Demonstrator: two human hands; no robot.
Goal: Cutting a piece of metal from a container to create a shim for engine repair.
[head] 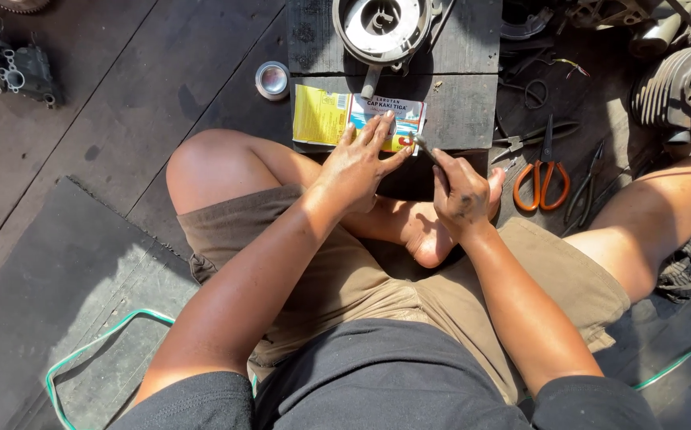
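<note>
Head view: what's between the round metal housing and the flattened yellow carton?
Only bare dark wooden block separates the round metal housing from the flattened yellow carton; the housing's stub points toward it.

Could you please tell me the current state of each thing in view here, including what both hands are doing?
Left hand: open, pressed flat on the carton.
Right hand: closed around a small tool.
Small tool: tip at the carton's right edge.
Flattened yellow carton: lying flat on the dark wooden block.
Orange-handled scissors: closed, on the floor.
Round metal housing: open side up on the block.
Small round tin: on the floor.
</note>
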